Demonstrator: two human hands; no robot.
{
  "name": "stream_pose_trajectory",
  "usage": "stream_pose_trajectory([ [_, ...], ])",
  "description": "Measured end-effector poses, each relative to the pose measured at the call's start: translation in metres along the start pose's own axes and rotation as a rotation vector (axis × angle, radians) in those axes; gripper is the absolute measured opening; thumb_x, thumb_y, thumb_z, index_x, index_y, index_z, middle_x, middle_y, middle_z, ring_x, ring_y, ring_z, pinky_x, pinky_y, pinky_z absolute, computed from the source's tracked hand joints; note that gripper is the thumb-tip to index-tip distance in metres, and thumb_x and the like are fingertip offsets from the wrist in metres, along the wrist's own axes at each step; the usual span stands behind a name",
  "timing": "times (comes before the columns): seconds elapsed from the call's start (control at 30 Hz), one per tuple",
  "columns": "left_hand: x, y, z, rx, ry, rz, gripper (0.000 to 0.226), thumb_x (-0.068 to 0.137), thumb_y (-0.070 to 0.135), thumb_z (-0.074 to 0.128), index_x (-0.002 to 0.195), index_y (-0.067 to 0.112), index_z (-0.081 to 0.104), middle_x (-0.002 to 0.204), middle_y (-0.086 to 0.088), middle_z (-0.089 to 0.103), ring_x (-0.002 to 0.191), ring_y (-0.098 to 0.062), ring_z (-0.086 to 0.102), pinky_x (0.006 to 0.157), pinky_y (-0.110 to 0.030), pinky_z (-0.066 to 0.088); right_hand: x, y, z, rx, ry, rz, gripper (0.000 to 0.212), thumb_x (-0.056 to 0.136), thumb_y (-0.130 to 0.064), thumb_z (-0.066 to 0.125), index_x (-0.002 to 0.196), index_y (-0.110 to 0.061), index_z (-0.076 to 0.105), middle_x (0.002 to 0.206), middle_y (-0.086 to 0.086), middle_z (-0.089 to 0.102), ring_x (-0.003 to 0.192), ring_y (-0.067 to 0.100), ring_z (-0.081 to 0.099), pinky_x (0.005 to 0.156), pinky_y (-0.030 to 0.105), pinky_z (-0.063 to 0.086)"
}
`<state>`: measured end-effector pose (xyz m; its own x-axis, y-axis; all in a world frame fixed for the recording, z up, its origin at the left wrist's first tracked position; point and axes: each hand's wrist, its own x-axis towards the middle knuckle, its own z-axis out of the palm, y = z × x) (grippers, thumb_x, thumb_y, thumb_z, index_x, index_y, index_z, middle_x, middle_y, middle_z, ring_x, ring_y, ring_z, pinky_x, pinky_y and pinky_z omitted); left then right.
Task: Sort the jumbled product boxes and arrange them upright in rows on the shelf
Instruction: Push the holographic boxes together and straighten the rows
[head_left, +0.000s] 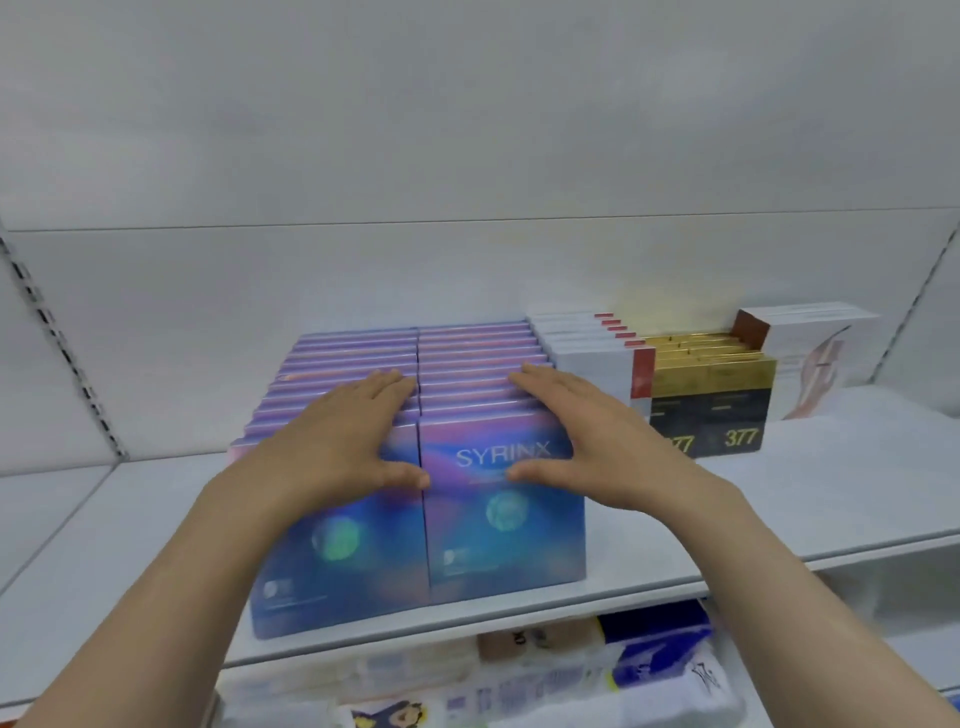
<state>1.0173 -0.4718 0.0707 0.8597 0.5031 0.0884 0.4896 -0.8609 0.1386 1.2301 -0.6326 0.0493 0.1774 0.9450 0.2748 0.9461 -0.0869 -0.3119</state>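
- We see the blue-and-purple SYRINX boxes standing upright in two rows side by side, running from the shelf's front edge back toward its rear wall.
- Our left hand lies flat, fingers straight, over the top edges of the left row, thumb down on that row's front face.
- Our right hand lies the same way over the right row, fingers straight and together, thumb touching the front box just below the printed name; neither hand grips anything.
- Just right of the rows stand white boxes with red ends, then black-and-gold boxes marked 377, all upright in rows.
- Toward the shelf's right end stands a larger white box.
- Below the shelf's front edge lie mixed packages, too blurred to identify.
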Motion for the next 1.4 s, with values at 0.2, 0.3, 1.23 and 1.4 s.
stream_pose_trajectory([
  [0.2, 0.061, 0.083, -0.006, -0.217, 0.106, 0.038, 0.108, 0.065, 0.077, 0.053, 0.154, 0.029, 0.016, 0.162, 0.010, 0.010, 0.147, -0.004, 0.008, 0.113, -0.018, 0.003, -0.009, 0.086, -0.047, 0.090, 0.353, 0.144, 0.073, 0.084, -0.060, 0.061, 0.148, -0.036, 0.037, 0.155, -0.012, 0.038, 0.139, 0.013, 0.038, 0.109, 0.038, 0.036],
  [0.3, 0.110, 0.116, 0.002, -0.219, 0.083, 0.030, 0.094, 0.078, 0.059, 0.067, 0.153, 0.023, 0.022, 0.162, 0.005, 0.017, 0.147, -0.009, 0.015, 0.115, -0.022, 0.011, -0.002, 0.124, -0.056, 0.100, 0.304, 0.219, 0.072, 0.085, -0.047, 0.071, 0.148, -0.032, 0.040, 0.154, -0.008, 0.040, 0.136, 0.019, 0.044, 0.110, 0.046, 0.041],
  [1.23, 0.229, 0.246, 0.060, 0.270, 0.115, 0.054, 0.051, 0.083, 0.057, 0.064, 0.112, 0.015, 0.058, 0.120, -0.004, 0.063, 0.118, -0.024, 0.054, 0.114, -0.039, 0.023, -0.024, 0.282, -0.063, -0.054, 0.314, 0.230, 0.054, 0.078, -0.032, 0.082, 0.128, -0.027, 0.062, 0.123, -0.004, 0.064, 0.122, 0.020, 0.044, 0.090, 0.035, 0.042],
  [1.4, 0.237, 0.247, 0.068, 0.423, 0.187, -0.019, 0.031, 0.084, 0.046, 0.068, 0.094, 0.017, 0.061, 0.098, -0.003, 0.069, 0.097, -0.023, 0.060, 0.088, -0.031, 0.035, -0.014, 0.292, -0.061, -0.120, 0.283, 0.137, 0.060, 0.079, -0.031, 0.081, 0.134, -0.026, 0.059, 0.134, -0.003, 0.059, 0.126, 0.020, 0.040, 0.098, 0.037, 0.041],
])
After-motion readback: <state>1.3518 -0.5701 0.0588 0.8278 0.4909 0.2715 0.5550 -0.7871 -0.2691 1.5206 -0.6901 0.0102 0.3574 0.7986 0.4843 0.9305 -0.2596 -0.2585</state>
